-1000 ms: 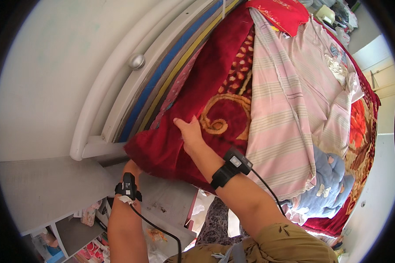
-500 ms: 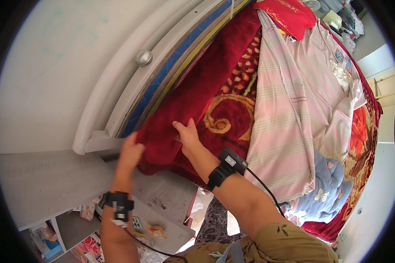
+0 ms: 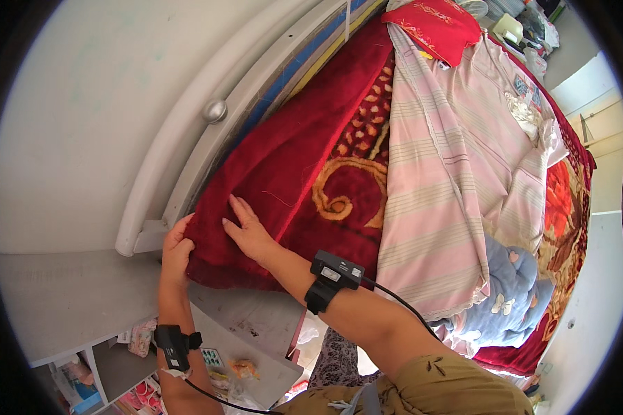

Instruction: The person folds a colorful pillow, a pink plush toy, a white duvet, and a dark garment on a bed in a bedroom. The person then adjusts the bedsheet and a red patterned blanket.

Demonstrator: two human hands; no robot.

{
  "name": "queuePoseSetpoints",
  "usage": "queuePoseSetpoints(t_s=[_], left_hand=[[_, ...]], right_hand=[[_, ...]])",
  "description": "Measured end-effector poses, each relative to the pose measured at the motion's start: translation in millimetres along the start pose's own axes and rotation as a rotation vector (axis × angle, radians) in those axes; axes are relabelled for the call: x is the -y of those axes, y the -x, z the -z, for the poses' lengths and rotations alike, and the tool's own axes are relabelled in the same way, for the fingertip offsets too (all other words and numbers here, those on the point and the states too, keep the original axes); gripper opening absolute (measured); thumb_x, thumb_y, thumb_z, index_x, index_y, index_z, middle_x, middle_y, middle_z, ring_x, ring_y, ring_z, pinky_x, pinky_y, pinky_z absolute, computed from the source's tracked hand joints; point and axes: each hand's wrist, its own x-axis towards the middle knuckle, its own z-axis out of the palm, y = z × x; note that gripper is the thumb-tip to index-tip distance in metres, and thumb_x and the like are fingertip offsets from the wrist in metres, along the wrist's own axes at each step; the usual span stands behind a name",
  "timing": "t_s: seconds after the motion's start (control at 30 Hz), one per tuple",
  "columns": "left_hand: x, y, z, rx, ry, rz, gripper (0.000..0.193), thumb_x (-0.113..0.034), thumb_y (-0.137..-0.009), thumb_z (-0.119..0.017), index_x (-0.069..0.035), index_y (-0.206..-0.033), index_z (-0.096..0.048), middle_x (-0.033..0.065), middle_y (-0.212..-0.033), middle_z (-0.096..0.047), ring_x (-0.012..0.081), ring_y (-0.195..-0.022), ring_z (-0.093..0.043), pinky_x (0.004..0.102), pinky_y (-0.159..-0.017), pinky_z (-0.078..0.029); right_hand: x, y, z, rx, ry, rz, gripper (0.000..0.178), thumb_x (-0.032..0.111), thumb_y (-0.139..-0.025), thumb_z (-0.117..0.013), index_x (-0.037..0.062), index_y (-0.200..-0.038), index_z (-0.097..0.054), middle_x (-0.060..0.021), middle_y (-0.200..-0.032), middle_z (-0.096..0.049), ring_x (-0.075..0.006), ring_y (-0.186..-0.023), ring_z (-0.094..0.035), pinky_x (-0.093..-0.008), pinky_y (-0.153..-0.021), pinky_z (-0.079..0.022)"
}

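Observation:
A thick dark red plush blanket (image 3: pixel 270 159) with a gold scroll pattern lies along the left side of the bed. My left hand (image 3: pixel 177 250) is closed on its near left corner, beside the end of the white bed frame. My right hand (image 3: pixel 248 229), fingers spread, rests flat on the blanket just right of that corner. A pink striped sheet (image 3: pixel 432 200) covers the middle of the bed, overlapping the scroll pattern. Both my forearms wear black strapped devices with cables.
A white curved bed rail (image 3: pixel 160 145) with a round metal knob (image 3: pixel 214 111) runs along the left. Below stands a grey cabinet (image 3: pixel 76 297) with open compartments. A red embroidered cloth (image 3: pixel 436 28) lies at the far end, a blue-grey quilted item (image 3: pixel 509 294) at right.
My left hand has pulled the blanket's corner left toward the bed frame, covering more of the mattress edge. My right hand has moved left and down, and its fingers now spread on the blanket.

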Motion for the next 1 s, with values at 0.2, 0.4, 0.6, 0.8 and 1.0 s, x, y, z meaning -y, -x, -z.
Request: queuePoseSetpoints(t_s=[0.2,0.4,0.6,0.8,1.0], left_hand=[[9,7,-42,0.248,-0.805,-0.247,0.051,0.006,-0.062,-0.035,0.004,-0.109,-0.054,0.0148,-0.105,-0.06,0.0192,-0.098,-0.056,0.0273,-0.089,-0.04],[130,13,-100,0.64,-1.069,-0.072,0.047,0.0,-0.067,-0.043,-0.009,-0.111,-0.055,0.0165,-0.106,-0.058,0.03,-0.101,-0.054,0.0365,-0.087,-0.042],[203,9,-88,0.554,-1.337,0.003,0.038,-0.011,-0.075,-0.052,-0.01,-0.112,-0.054,0.0148,-0.107,-0.057,0.0306,-0.096,-0.055,0.036,-0.084,-0.044],[197,-51,-22,0.254,-1.029,0.452,0.059,-0.025,-0.072,-0.064,-0.007,-0.123,-0.041,0.0187,-0.112,-0.052,0.0326,-0.1,-0.053,0.0362,-0.086,-0.042],[234,-60,-8,-0.023,-1.349,0.097,0.088,-0.032,-0.056,-0.076,-0.002,-0.127,-0.033,0.0208,-0.116,-0.05,0.0349,-0.104,-0.051,0.0347,-0.089,-0.041]], right_hand=[[-22,14,35,0.074,-1.186,-0.338,0.051,0.035,-0.088,-0.043,0.0074,-0.13,-0.035,-0.0096,-0.13,-0.042,-0.0258,-0.119,-0.038,-0.0385,-0.102,-0.027],[-73,59,138,-0.031,-1.362,-0.465,0.062,0.048,-0.082,-0.047,0.0078,-0.129,-0.037,-0.0133,-0.126,-0.045,-0.0288,-0.116,-0.042,-0.0427,-0.102,-0.028],[-110,31,132,-0.357,-0.295,-0.228,0.038,0.001,-0.078,-0.053,0.0063,-0.115,-0.049,-0.0053,-0.106,-0.057,-0.0176,-0.097,-0.052,-0.0304,-0.087,-0.041],[-156,41,127,-0.536,0.131,0.006,0.047,0.004,-0.074,-0.05,0.0049,-0.12,-0.044,-0.0179,-0.109,-0.055,-0.0273,-0.105,-0.052,-0.0335,-0.088,-0.04],[-199,54,153,-0.405,-0.151,-0.415,0.064,0.003,-0.075,-0.054,0.0106,-0.133,-0.028,-0.0137,-0.121,-0.047,-0.025,-0.11,-0.046,-0.0324,-0.093,-0.037]])
